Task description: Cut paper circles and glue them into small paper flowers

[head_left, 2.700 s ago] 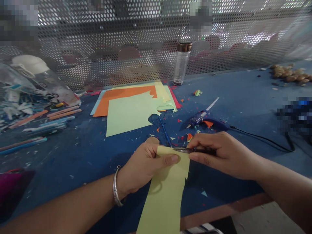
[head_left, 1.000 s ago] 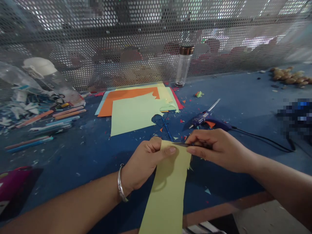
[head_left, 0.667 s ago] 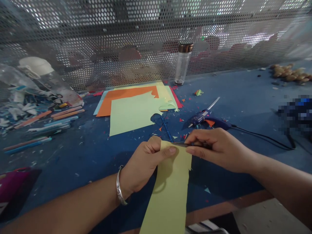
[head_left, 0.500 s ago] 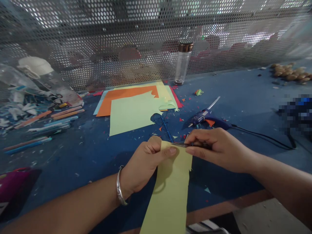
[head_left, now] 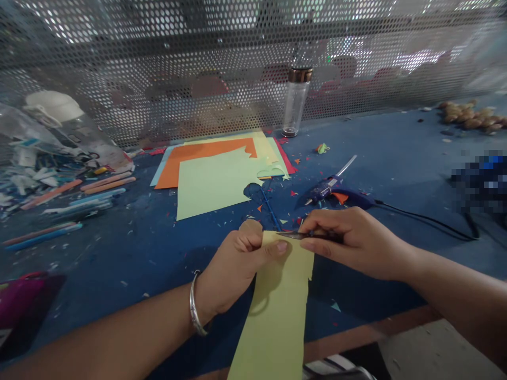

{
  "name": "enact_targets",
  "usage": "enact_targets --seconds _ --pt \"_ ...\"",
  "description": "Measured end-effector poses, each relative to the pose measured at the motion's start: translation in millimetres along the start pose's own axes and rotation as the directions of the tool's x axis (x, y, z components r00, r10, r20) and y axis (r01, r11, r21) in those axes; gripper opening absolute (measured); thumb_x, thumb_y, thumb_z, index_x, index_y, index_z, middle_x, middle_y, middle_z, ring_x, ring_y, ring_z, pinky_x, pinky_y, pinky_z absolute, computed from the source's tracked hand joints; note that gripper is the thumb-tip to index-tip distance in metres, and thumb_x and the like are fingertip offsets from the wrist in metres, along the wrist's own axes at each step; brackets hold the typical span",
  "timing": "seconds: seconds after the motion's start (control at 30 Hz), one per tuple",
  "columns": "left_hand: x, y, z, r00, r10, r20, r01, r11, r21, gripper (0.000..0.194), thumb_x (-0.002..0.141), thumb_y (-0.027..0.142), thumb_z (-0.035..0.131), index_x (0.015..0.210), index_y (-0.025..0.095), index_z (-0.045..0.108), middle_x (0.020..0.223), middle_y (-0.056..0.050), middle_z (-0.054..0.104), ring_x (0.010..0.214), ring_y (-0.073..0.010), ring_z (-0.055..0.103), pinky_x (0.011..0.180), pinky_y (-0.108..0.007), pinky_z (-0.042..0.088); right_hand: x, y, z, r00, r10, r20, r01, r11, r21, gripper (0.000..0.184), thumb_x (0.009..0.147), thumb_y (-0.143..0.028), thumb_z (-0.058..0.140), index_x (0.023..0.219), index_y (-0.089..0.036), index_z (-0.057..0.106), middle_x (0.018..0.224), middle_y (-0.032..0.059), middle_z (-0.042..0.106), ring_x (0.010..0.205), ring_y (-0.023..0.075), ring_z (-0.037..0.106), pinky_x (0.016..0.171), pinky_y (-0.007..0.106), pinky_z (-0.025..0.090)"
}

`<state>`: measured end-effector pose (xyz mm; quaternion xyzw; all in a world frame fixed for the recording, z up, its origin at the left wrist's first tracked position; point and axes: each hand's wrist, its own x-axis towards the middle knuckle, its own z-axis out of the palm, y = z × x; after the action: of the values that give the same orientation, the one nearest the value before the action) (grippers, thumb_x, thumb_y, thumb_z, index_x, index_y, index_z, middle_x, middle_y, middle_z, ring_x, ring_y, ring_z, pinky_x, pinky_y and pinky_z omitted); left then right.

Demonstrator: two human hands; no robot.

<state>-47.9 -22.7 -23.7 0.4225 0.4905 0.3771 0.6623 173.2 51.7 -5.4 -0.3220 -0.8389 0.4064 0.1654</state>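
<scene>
My left hand (head_left: 233, 269), with a silver bangle at its wrist, pinches the top of a long yellow paper strip (head_left: 275, 316) between thumb and curled fingers. The strip hangs toward my lap and has a small nick in its right edge. In my right hand (head_left: 352, 240) is a slim dark pointed metal tool (head_left: 291, 235), gripped between thumb and fingers. Its tip points left and lies against the paper's top edge, close to my left thumb. My fingers cover its rear part, so its exact kind is unclear.
Coloured sheets (head_left: 214, 182) lie behind my hands beside a blue stick (head_left: 270, 208). A blue glue gun (head_left: 328, 189) with a cord rests to the right. A clear bottle (head_left: 295, 108) stands by the perforated metal screen (head_left: 158, 95). Coloured sticks (head_left: 106, 183) and a white-lidded bottle (head_left: 79, 124) are left.
The view has shifted very slightly. Both hands keep their grips on the paper and the tool, with the tip at almost the same spot on the top edge.
</scene>
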Motion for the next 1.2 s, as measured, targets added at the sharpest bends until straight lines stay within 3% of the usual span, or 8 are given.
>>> enact_targets --seconds 0.37,0.77,1.2 --pt "-0.9 -3.4 -2.1 0.995 -0.073 0.062 0.074 0.997 -0.016 0.035 0.083 0.051 0.076 0.088 0.017 0.08 0.085 -0.007 0.076 0.07 -0.0149 0.067 0.066 -0.025 0.052 -1.3 -0.4 -0.5 1.0 -0.029 0.007 0.029 0.999 -0.031 0.029 0.097 -0.046 0.06 0.093 -0.019 0.066 0.06 -0.005 0.049 0.052 0.0085 0.037 0.047 0.022 0.031" --pt "0.6 -2.4 -1.7 0.99 -0.054 0.13 0.06 0.997 -0.045 0.028 0.088 0.045 0.073 0.092 0.019 0.081 0.085 -0.005 0.076 0.072 -0.0123 0.065 0.068 -0.021 0.05 -3.1 -1.6 -1.1 1.0 -0.014 0.022 0.015 1.0 -0.022 0.03 0.097 -0.048 0.059 0.092 -0.019 0.065 0.06 -0.0053 0.049 0.052 0.0086 0.037 0.048 0.022 0.03" --pt "1.8 -6.2 -1.4 0.976 -0.097 0.194 0.132 0.975 -0.177 0.027 0.087 0.043 0.074 0.09 0.016 0.08 0.083 -0.005 0.075 0.07 -0.0118 0.068 0.069 -0.022 0.052 -1.5 -2.2 0.4 1.0 -0.022 0.019 0.022 0.999 -0.026 0.032 0.097 -0.049 0.058 0.09 -0.019 0.064 0.06 -0.0054 0.048 0.052 0.0083 0.037 0.048 0.023 0.029"
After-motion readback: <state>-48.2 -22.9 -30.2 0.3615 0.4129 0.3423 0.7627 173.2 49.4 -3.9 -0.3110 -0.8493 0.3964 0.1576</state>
